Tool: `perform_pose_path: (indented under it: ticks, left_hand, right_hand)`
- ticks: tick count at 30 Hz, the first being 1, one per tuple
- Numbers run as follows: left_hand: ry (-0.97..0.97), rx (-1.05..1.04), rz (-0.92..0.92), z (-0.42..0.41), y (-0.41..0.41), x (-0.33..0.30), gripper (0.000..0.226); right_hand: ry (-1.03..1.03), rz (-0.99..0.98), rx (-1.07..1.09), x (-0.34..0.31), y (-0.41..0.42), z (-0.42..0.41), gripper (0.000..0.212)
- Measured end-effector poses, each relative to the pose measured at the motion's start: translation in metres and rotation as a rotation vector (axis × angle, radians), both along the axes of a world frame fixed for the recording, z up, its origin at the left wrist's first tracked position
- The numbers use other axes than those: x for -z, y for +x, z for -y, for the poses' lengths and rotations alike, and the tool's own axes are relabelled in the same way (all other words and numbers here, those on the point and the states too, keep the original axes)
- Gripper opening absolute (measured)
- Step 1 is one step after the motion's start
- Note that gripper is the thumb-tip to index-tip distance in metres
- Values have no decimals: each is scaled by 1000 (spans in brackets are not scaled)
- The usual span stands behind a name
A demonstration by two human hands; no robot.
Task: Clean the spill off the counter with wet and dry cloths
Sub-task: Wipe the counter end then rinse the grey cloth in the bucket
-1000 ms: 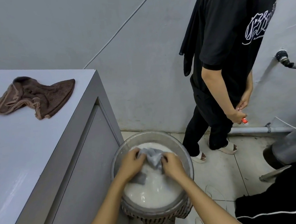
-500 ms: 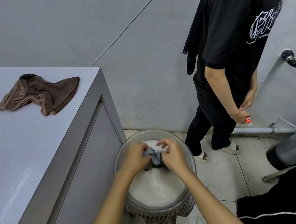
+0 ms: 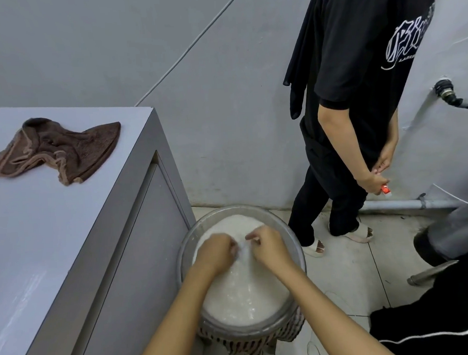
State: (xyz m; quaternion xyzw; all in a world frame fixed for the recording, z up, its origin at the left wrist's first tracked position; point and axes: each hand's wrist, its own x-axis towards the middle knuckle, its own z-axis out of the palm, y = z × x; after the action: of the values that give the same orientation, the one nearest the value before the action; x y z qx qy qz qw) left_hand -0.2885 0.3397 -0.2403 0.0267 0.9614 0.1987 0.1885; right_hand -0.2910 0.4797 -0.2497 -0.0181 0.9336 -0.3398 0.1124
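My left hand (image 3: pixel 216 253) and my right hand (image 3: pixel 269 244) are side by side over a round basin (image 3: pixel 296 248) of milky water on the floor. Both are clenched on a small grey wet cloth (image 3: pixel 243 252), which shows only as a pale blurred strip between the fists. A brown dry cloth (image 3: pixel 60 149) lies crumpled on the grey counter (image 3: pixel 41 241), at its far end near the right edge. I see no spill on the counter from this angle.
A person in black clothes (image 3: pixel 358 94) stands at the wall just right of the basin, holding a small red item (image 3: pixel 386 189). A grey pipe (image 3: pixel 405 204) runs along the floor. Someone's dark trouser leg (image 3: pixel 438 324) fills the bottom right. The basin rests on a striped stool (image 3: pixel 252 342).
Both hands have bunched the grey cloth tighter: it hung loose from my fingers a second ago and is now almost hidden between my fists, lower over the water.
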Motion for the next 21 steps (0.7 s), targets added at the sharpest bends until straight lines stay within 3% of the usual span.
perform_pose_path:
  ticks: [3, 5, 7, 9, 11, 12, 14, 16, 19, 21]
  left_hand:
    - [224, -166, -265, -2, -5, -33, 12]
    - [308, -251, -353, -3, -6, -47, 27]
    - [264, -218, -286, -1, -6, -48, 32]
    - [116, -84, -108, 2, -2, -42, 23]
    - [66, -12, 51, 7, 4, -33, 34]
    - [99, -45, 32, 8, 6, -29, 38]
    - [195, -182, -124, 10, 9, -33, 23]
    - [239, -310, -265, 8, 6, -31, 35]
    - [155, -130, -161, 2, 10, -35, 25]
    - [97, 6, -39, 2, 11, -30, 36]
  right_hand:
    - [-86, -239, 141, -30, -1, 6, 19]
    - [-148, -300, 208, -38, -1, 11, 26]
    - [-103, -212, 140, -37, 1, 12, 31]
    - [77, 3, -56, -31, 3, 12, 19]
    - [192, 140, -155, -25, 5, 9, 32]
    - [163, 106, -131, -25, 7, 8, 32]
    - [66, -27, -25, -33, 11, 9, 23]
    - [-4, -131, 87, -33, 9, 9, 35]
    - [111, 28, -37, -38, 10, 12, 22]
    - [187, 178, -152, -36, 9, 8, 36]
